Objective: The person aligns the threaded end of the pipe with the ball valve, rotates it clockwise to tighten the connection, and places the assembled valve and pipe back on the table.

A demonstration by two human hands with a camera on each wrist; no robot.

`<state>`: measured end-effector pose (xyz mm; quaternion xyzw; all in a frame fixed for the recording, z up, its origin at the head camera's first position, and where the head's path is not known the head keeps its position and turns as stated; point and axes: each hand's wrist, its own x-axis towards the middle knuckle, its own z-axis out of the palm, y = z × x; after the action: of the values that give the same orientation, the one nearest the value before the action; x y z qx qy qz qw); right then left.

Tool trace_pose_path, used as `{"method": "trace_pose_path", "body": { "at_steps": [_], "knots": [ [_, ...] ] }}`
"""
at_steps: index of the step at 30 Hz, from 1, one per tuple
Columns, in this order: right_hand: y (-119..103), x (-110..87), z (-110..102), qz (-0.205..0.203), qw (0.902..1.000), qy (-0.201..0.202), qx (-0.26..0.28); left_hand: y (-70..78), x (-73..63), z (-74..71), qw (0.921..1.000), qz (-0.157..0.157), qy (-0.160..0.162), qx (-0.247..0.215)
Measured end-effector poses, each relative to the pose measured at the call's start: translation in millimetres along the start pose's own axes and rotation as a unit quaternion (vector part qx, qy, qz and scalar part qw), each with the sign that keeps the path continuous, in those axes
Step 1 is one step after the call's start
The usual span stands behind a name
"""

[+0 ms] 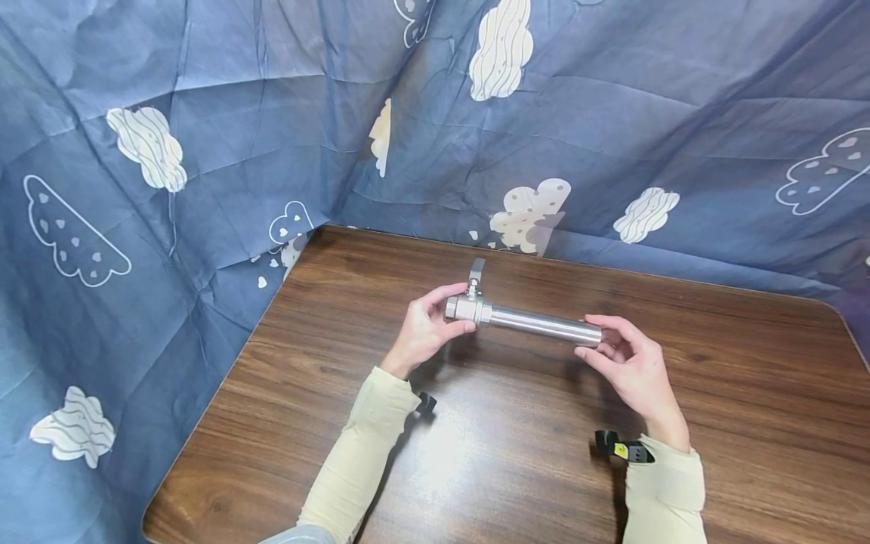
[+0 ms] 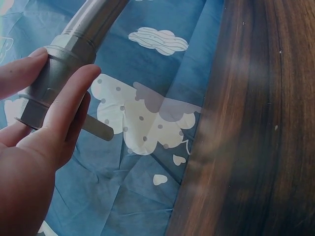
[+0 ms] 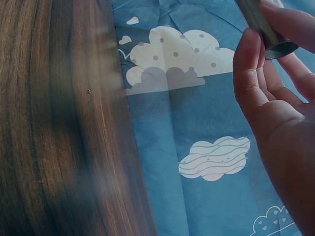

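Observation:
A silvery ball valve joins end to end with a smooth metal pipe, both raised above the table. My left hand grips the valve body between thumb and fingers, and the flat lever handle sticks up from it. At the pipe's free end, my right hand pinches it with thumb and fingertips. The left wrist view shows the hex collar of the valve against the pipe. In the right wrist view the pipe's round rim lies between the fingers.
The brown wooden table lies under both hands. Behind it and along its left side hangs a blue curtain with white cloud prints. A black strap device sits at each wrist, the right one with a yellow label.

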<state>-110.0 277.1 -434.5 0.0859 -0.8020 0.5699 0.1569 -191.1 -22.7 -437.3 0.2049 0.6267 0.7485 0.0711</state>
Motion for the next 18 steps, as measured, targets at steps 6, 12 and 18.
{"method": "trace_pose_path", "body": {
  "at_steps": [6, 12, 18],
  "knots": [
    [0.6, 2.1, 0.3, -0.022, 0.9984, -0.008, 0.051, 0.3, 0.0, 0.2, 1.0000, -0.001, -0.002, -0.003],
    [1.4, 2.4, 0.1, -0.026, 0.9974, -0.010, 0.067, 1.3, -0.5, 0.4, 0.9999, -0.012, 0.000, -0.001],
    [1.7, 2.1, -0.5, -0.021, 0.9973, -0.010, 0.070, 2.0, -0.4, 1.2, 0.9997, -0.023, 0.003, 0.005]
  ]
}}
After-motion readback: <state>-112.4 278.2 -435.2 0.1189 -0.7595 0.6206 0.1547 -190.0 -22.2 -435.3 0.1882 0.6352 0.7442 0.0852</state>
